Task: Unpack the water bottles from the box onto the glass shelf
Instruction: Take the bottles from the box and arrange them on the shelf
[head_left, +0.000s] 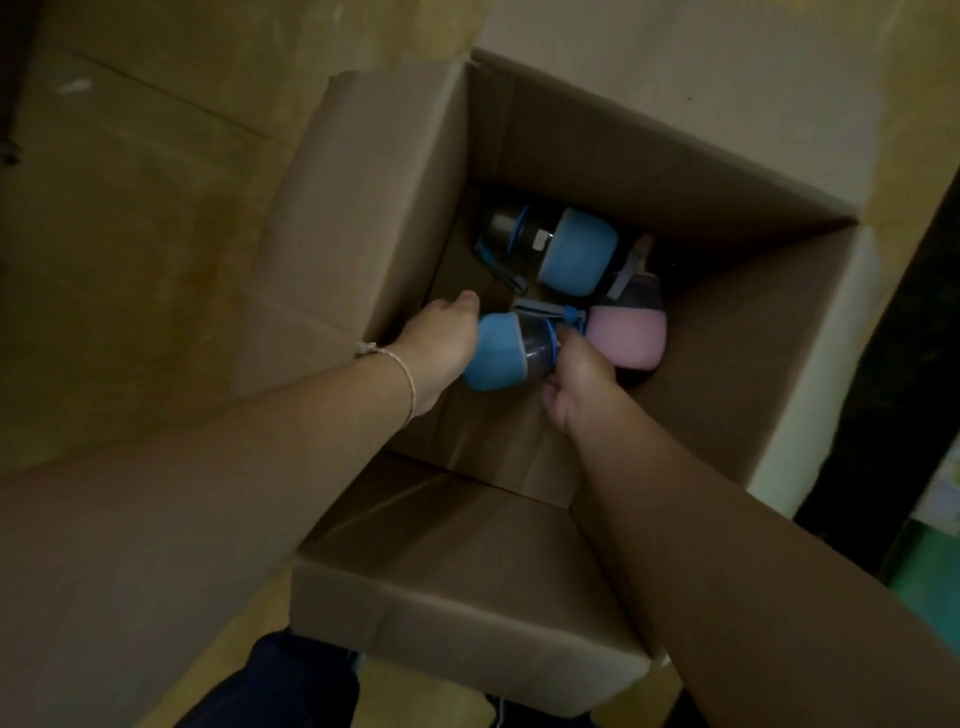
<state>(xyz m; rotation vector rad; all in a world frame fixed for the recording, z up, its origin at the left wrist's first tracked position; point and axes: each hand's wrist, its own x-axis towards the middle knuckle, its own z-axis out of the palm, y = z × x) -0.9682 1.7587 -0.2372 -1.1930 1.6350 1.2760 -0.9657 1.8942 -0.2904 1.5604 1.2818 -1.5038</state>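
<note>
A deep open cardboard box (571, 140) stands on the floor below me. Both my arms reach down into it. My left hand (441, 348) holds the blue-sleeved base end of a water bottle (498, 353) that lies on its side, and my right hand (576, 379) grips the same bottle at its clear upper part near the blue lid. A second blue-sleeved bottle (571, 249) lies farther back in the box. A pink-sleeved bottle (631, 332) lies to the right, touching the held one. The glass shelf is out of view.
The box flaps fold outward: one on the left (374, 182), one toward me (452, 582). Yellowish floor (130, 208) surrounds the box. A dark vertical edge (893, 374) and a green surface (930, 577) lie at the right. My dark trouser leg (291, 680) is below.
</note>
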